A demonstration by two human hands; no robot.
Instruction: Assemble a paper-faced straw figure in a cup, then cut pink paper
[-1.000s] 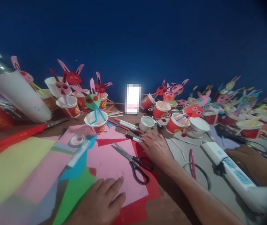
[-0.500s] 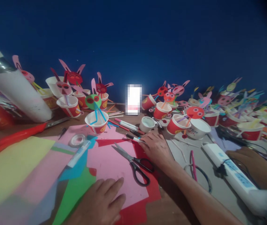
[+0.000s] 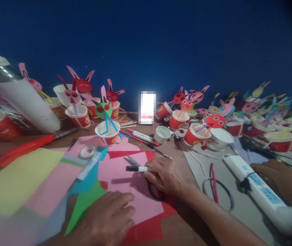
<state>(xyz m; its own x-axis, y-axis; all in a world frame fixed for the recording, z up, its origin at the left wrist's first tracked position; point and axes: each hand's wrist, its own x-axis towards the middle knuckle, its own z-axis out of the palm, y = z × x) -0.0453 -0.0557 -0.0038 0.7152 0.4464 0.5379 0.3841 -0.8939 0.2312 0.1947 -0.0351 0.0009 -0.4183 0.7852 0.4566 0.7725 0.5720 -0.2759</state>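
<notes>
My right hand is closed around a marker, white with a black cap pointing left. It is held above the pink paper and throws a shadow there. Beneath that hand lie black-handled scissors, their blades partly covered by the marker and one handle loop showing. My left hand lies with fingers apart on the near edge of the pink and green paper, holding nothing. Red paper shows under the pink sheet.
Behind stand several red paper cups with paper animal faces, one green-faced cup nearest. More pens, a small white cup, a glue stick and a tape roll lie around. A power strip and another person's arm are right.
My right hand has lifted the black-capped marker from beside the pens and brought it left and nearer, over the scissors. My left hand stays nearly in place.
</notes>
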